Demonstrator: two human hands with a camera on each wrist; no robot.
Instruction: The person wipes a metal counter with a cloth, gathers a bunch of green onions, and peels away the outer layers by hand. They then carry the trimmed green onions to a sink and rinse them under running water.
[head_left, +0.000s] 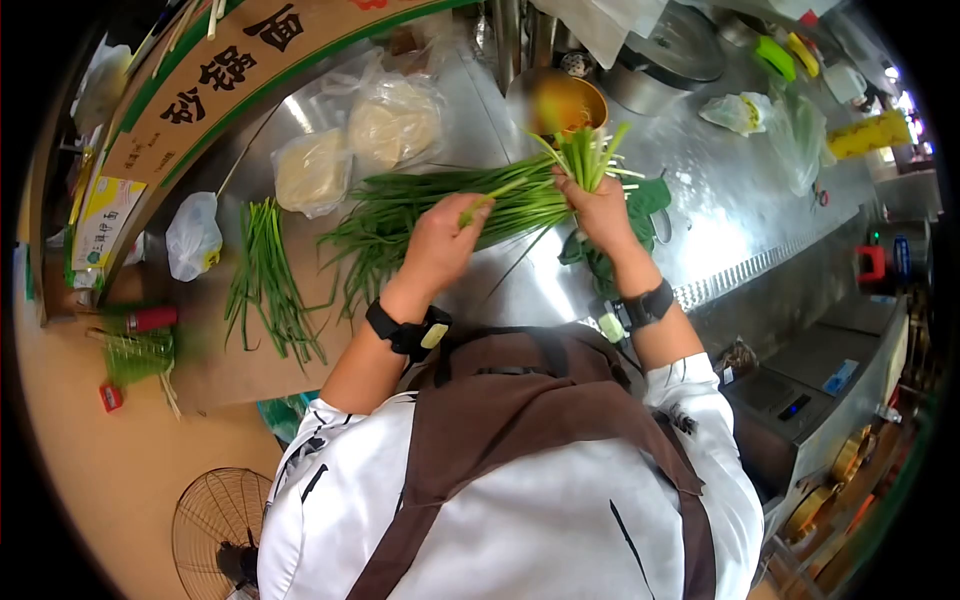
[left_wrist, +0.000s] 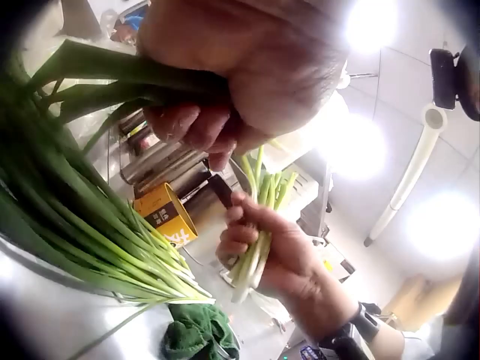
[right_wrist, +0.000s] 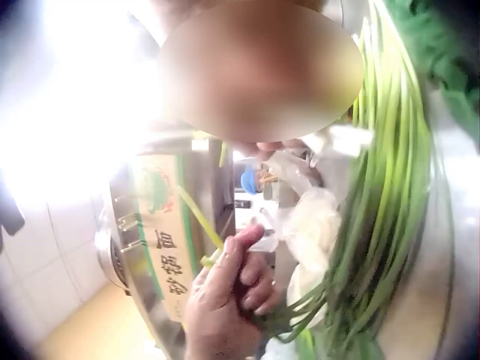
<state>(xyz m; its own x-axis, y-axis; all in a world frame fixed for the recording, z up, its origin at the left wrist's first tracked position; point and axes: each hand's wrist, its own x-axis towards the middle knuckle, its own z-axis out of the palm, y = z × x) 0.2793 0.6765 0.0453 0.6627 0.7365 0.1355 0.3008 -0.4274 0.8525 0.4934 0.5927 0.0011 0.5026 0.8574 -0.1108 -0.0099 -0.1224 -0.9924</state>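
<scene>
My left hand [head_left: 441, 243] grips a few garlic chives, their flat green leaves [left_wrist: 112, 67] trailing out of the fist in the left wrist view. A pale stalk [right_wrist: 199, 214] sticks out past its thumb. My right hand [head_left: 603, 212] holds a bunch of pale chive stems [head_left: 585, 158] upright, close to the left hand. A dark strip [left_wrist: 220, 190] shows beside the right thumb. Under both hands a big pile of garlic chives [head_left: 390, 197] lies across the steel counter, white ends to the right. In the right wrist view a blurred oval covers most of the right hand.
A smaller bunch of chives [head_left: 268, 285] lies at left. Behind are two bagged pale stacks [head_left: 312, 172] and a yellow can [head_left: 588, 100]. A green cloth [head_left: 648, 195] sits right of the pile; a lidded pot [head_left: 670, 65] stands at the back. A floor fan [head_left: 222, 525] is lower left.
</scene>
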